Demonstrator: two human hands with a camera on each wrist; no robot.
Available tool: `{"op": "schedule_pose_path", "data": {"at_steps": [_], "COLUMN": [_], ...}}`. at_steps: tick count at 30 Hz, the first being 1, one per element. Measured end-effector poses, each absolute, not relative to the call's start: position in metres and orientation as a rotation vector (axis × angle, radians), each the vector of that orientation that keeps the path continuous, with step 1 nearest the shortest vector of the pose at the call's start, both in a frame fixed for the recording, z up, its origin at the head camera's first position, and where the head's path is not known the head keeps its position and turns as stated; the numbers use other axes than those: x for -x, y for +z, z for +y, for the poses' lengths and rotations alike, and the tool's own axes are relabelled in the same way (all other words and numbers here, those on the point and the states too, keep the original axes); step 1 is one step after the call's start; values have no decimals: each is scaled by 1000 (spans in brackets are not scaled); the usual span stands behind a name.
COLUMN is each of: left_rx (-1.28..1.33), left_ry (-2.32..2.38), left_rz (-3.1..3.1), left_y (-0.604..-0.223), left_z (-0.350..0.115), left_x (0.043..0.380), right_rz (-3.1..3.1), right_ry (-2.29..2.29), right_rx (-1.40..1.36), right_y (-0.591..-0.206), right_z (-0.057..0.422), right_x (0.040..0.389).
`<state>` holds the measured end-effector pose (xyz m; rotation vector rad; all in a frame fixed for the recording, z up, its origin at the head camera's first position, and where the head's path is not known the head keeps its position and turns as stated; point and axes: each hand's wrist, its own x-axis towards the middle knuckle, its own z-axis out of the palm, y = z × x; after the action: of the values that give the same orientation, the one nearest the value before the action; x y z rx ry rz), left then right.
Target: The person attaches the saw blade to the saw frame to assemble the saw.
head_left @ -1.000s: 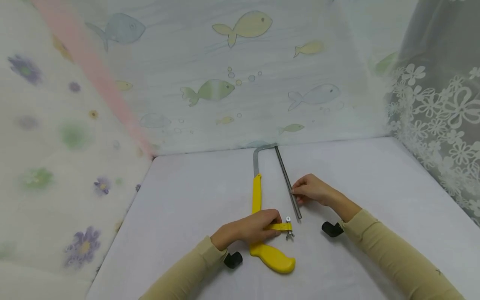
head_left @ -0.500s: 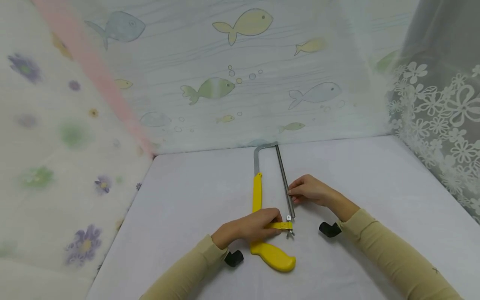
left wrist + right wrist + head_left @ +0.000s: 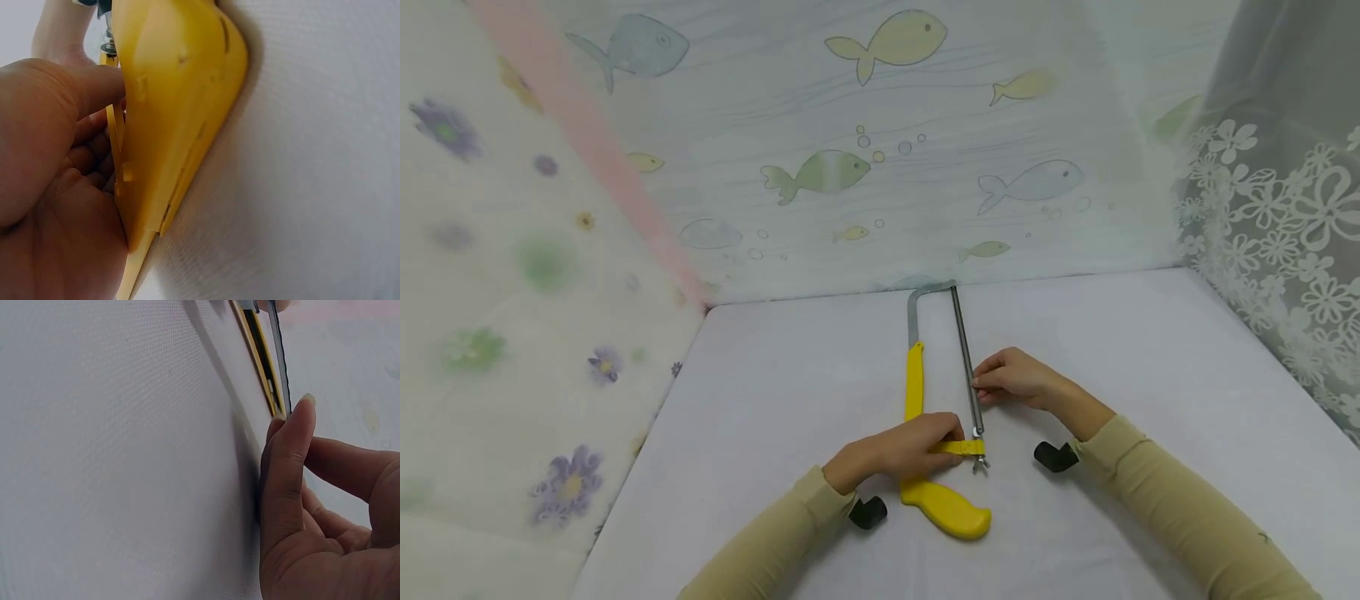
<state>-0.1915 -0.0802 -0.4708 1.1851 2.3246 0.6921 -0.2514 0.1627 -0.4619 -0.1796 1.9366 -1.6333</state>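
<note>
A hacksaw with a yellow frame (image 3: 913, 379) and yellow handle (image 3: 951, 510) lies on the white-covered table. My left hand (image 3: 913, 450) grips the frame near the handle, fingers curled round the yellow crosspiece (image 3: 962, 448). A wing nut (image 3: 981, 465) sits at that crosspiece's end. The grey hacksaw blade (image 3: 966, 350) runs from the far tip of the grey bow (image 3: 913, 317) down to the metal pin by the crosspiece. My right hand (image 3: 1018, 379) pinches the blade between thumb and fingers. In the right wrist view the toothed edge of the blade (image 3: 280, 356) rises from the fingertips.
White cloth covers the table (image 3: 790, 375). Behind it stands a fabric backdrop (image 3: 910, 208) printed with fish. Flowered fabric (image 3: 512, 333) hangs at the left, a lace curtain (image 3: 1285, 208) at the right. Black wrist camera mounts (image 3: 1056, 457) sit under both sleeves.
My right hand has swung the blade's near end left, from beside the crosspiece to its pin. My left hand has kept its grip on the frame.
</note>
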Motion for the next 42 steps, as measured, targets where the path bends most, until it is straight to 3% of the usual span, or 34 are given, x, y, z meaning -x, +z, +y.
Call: {"op": "schedule_pose_path", "data": {"at_steps": [24, 42], "left_rx": [-1169, -1159], "left_ry": [708, 717], "left_rz": [2322, 2323], "left_y": [-465, -468], "left_z": [-82, -81], "left_x": [191, 189], "right_rz": [1881, 2204], "right_ry": [-1658, -1495], "right_rx": [206, 371], "right_y": [-464, -460], "right_z": [165, 164], "right_x": [254, 241]}}
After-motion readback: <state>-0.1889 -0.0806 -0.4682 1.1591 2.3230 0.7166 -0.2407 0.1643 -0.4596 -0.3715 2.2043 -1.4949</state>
